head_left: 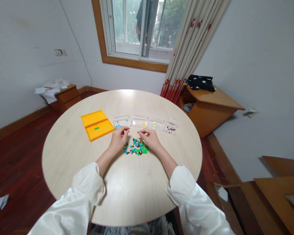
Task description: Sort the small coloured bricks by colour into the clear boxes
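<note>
Over the near side of the clear trays, my left hand (118, 139) is closed, with small dark red bricks (123, 132) showing between thumb and fingers. Facing it, my right hand (150, 137) pinches a tiny dark brick (138, 132) at its fingertips. A gap separates the two hands. Just below them lies a loose pile of small toy bricks (137, 148) in green, blue, brown and pale yellow. The lower fingers of both hands are partly hidden.
An open yellow case (91, 119) with a green piece (96, 128) inside lies left. Several clear trays stand behind my hands: one tray (125, 118) holds blue bits, another tray (139, 118) yellow ones, and the rightmost tray (174, 129) brown ones. The round table (137, 192) carries everything.
</note>
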`<state>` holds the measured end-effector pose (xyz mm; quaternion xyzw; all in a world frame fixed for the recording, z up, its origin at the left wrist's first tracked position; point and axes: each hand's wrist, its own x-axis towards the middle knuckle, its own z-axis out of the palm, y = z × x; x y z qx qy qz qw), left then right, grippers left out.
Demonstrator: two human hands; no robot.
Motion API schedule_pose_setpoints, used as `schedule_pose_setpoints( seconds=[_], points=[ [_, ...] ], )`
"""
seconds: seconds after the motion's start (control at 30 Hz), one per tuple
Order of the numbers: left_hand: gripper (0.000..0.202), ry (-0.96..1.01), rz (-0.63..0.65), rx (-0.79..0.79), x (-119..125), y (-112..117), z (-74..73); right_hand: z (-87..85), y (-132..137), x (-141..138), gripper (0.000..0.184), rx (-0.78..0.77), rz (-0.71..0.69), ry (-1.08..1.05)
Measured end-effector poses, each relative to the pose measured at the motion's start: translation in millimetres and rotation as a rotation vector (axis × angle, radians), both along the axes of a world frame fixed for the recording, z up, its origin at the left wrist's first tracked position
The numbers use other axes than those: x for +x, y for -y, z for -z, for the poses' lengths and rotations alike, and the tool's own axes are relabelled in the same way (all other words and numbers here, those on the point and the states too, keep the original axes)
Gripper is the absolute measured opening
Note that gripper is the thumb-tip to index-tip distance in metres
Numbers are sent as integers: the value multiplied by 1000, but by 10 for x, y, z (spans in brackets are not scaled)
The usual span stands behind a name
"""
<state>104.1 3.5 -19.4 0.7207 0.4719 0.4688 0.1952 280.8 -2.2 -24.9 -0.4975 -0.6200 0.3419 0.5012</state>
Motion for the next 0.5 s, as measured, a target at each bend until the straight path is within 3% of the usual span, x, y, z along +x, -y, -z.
schedule_pose_setpoints(
  seconds=[0.13,0.27,0.37,0.5],
  points=[
    [20,-43,-16,-42,-112,-84,35,-73,-115,353,18,59,200,-18],
    [26,-150,148,-26,-140,-111,120,-82,-217,756,23,115,462,-59],
    [31,-254,257,-21,-111,-101,183,-69,-239,982,23,106,584,-59],
    [35,-376,297,-7,-87,-90,238,-62,-223,1161,21,87,694,7]
  ],
)
